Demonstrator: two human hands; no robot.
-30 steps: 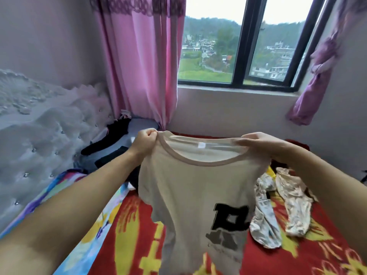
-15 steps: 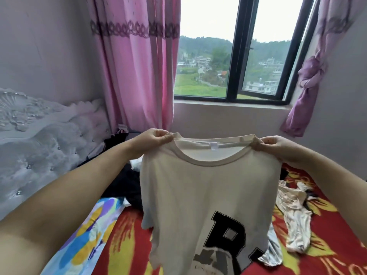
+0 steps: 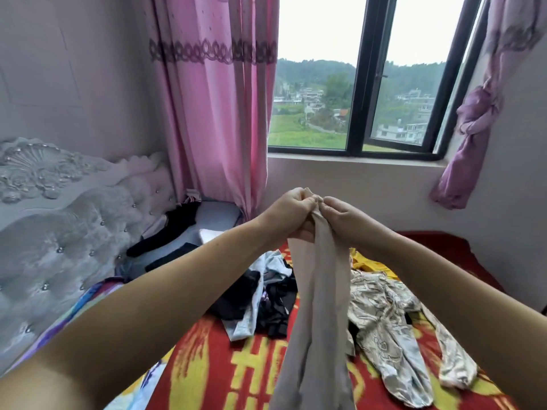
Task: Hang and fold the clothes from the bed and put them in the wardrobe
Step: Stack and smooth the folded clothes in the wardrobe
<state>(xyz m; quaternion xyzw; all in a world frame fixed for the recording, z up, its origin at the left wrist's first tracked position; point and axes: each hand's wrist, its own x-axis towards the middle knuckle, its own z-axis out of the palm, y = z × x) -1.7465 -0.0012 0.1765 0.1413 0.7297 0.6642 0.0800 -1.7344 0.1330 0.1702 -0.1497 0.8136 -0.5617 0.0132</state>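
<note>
1. Bed (image 3: pixel 225 371): red and yellow cover fills the lower room, with a tufted white headboard (image 3: pixel 59 220) at left. No wardrobe and no hanger are in sight from here.
2. Window (image 3: pixel 358 93) behind, with a pink curtain (image 3: pixel 213 108) to its left and a knotted purple curtain (image 3: pixel 473 113) to its right.
3. Clothes lying loose on the bed: a dark and pale heap (image 3: pixel 263 300) at centre, a cream patterned garment (image 3: pixel 381 315) to its right, a yellow piece (image 3: pixel 367 263) behind, and black items (image 3: pixel 168 229) near the headboard. None of them looks folded.
4. Beige T-shirt (image 3: pixel 316 315): held up above the bed, gathered lengthwise into a narrow hanging column, its lower end passing out of view.
5. Left hand (image 3: pixel 290 211): fingers curled tight around the shirt's top edge.
6. Right hand (image 3: pixel 346 217): fingers pinch the same top edge, touching the left hand.
7. Judgement: the task is at an early stage. One shirt is in mid-fold; the pile remains, and nothing visible has been put away.
</note>
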